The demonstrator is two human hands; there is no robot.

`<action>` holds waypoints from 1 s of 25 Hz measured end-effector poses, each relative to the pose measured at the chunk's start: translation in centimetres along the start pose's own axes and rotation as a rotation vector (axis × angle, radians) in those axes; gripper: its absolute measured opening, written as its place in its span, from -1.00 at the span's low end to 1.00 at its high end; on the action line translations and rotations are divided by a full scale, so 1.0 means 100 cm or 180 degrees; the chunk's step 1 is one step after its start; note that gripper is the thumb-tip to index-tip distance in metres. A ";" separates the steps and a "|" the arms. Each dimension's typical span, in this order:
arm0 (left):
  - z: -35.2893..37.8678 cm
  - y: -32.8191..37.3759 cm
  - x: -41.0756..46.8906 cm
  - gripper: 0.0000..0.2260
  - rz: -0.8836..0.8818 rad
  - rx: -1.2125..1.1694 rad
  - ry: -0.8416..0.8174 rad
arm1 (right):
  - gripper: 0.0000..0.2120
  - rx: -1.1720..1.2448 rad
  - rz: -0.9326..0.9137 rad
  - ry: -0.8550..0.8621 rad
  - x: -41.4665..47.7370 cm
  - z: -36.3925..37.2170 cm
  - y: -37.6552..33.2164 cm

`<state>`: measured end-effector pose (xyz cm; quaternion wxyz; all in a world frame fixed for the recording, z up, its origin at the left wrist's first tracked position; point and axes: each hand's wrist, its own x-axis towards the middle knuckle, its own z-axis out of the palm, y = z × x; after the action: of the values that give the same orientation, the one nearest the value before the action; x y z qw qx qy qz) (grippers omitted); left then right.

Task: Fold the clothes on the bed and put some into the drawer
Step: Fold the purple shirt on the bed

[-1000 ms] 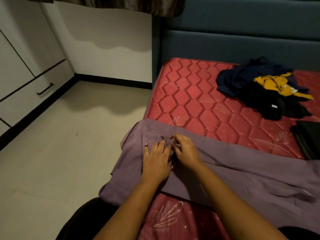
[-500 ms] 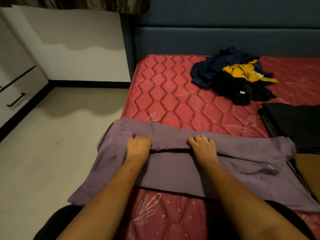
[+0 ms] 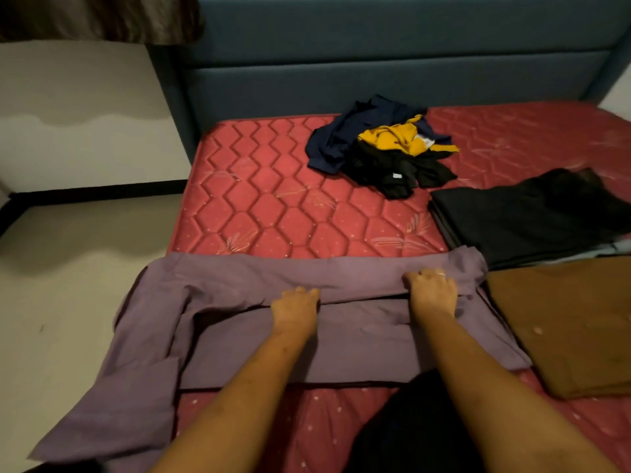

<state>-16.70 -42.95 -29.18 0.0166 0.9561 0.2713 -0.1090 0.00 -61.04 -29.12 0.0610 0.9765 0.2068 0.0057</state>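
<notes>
Dim warm indoor light, soft shadows on the floor [image 3: 85, 302], slight motion blur, wide-angle bowing at edges.

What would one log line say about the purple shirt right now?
left hand: grips purple shirt | right hand: grips it | clothes pile: unfolded

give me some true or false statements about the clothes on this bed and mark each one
1. Both the left hand and the right hand grip the purple garment. True.
2. The brown folded cloth lies to the left of the purple garment. False: it lies to its right.
3. A yellow garment sits in the unfolded pile near the headboard. True.
4. The folded black garment rests on the floor. False: it lies on the mattress, beyond the brown folded cloth.
5. Part of the purple garment hangs past the mattress's left edge. True.
</notes>
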 end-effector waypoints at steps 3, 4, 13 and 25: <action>-0.003 0.016 0.007 -0.74 -0.0365 0.0127 0.0272 | -0.66 0.0738 0.1853 -0.0227 -0.001 0.010 0.046; -0.003 0.022 0.011 -0.74 -0.0272 0.0151 0.0364 | -0.66 0.0960 0.2152 -0.0163 0.000 0.012 0.050; 0.015 0.114 0.058 -0.56 0.0398 -0.0918 -0.0072 | -0.49 0.1022 -0.0490 -0.0634 0.029 0.038 -0.014; 0.018 0.095 0.064 -0.40 0.0481 -0.0817 -0.0228 | -0.39 0.0811 0.1217 -0.0020 0.049 0.049 0.049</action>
<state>-6.80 -47.89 -32.56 0.1566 0.9594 0.2096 -0.1058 6.62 -64.11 -33.47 -0.0643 0.9977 0.0169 -0.0121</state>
